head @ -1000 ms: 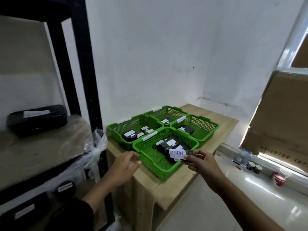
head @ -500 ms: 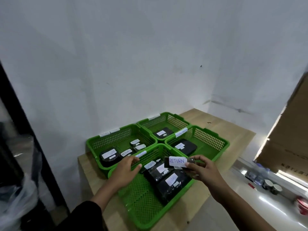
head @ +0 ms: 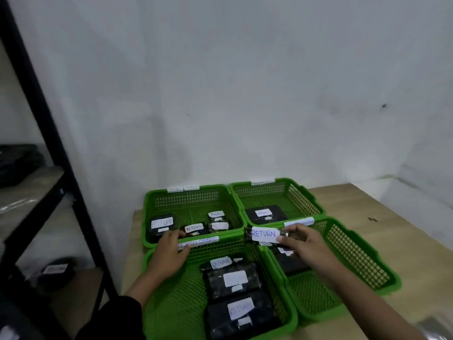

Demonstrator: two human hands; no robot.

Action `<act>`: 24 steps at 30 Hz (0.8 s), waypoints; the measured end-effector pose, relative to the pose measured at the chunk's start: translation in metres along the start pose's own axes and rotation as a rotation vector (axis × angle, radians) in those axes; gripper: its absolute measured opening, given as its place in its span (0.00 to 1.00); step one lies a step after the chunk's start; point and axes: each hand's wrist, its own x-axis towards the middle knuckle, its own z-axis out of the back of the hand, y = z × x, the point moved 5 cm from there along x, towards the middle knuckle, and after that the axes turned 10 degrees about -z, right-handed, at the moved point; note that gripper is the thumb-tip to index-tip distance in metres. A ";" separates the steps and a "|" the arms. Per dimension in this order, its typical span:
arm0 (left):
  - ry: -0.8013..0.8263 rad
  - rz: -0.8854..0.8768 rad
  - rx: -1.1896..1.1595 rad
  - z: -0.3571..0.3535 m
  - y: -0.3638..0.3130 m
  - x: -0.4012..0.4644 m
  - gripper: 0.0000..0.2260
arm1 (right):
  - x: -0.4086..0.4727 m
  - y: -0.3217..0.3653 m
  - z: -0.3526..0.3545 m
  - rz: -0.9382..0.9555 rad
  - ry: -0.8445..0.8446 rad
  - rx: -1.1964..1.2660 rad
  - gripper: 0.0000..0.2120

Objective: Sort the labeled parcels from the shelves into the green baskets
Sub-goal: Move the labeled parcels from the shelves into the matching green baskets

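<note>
— Four green baskets (head: 362, 263) set two by two on tabletop (head: 367, 217), rim tags facing forward, likely so labels can be matched. Parcel in hand?

— Pinched at its right end by right hand (head: 304, 246); small black parcel (head: 263, 234), label RETURN turned up for reading, held over junction of baskets.

— Left hand (head: 169, 253)?

— Fingers relaxed, holding nothing, resting on near-left basket's far rim, probably steadying it. Destination not yet evident

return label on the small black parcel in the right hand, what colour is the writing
Blue writing on a white label, head view.
</note>
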 end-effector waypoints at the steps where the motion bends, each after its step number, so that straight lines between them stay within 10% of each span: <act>1: -0.031 0.035 -0.003 0.000 0.002 -0.003 0.16 | 0.010 0.002 0.001 0.003 0.027 -0.015 0.07; 12: -0.281 0.215 0.121 0.028 0.053 0.050 0.16 | 0.118 0.005 -0.064 0.019 0.237 -0.154 0.08; 24: -0.168 0.302 0.343 0.001 0.132 0.121 0.32 | 0.263 0.035 -0.164 0.213 0.159 -0.557 0.11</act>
